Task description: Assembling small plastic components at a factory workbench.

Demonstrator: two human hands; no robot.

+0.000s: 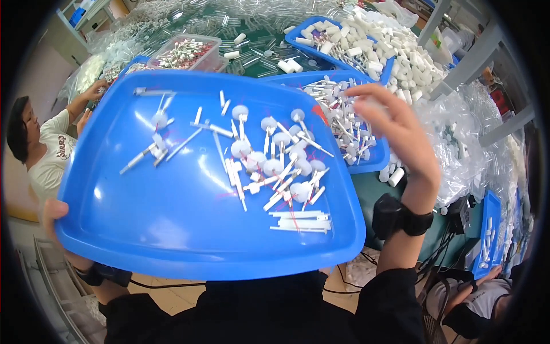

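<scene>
A large blue plastic tray [154,212] is held up in front of me, tilted. My left hand [54,215] grips its left side, thumb over the rim and the other fingers hidden beneath. Inside lie thin white plastic rods [301,221], several with translucent round discs [256,161] and fine red threads, mostly gathered toward the right. My right hand [395,123] is off the tray, somewhat blurred, its fingers stretched out with nothing visible in them. It is next to a second blue tray [366,166] full of similar white pieces, partly hidden behind the first.
Behind stands a clear plastic box [186,54] of red and white pieces. Far right, a blue tray [301,39] and a heap hold white cylinders [409,63]. Clear tubes [252,63] cover the green table. Co-workers are at left [51,137] and lower right [475,298].
</scene>
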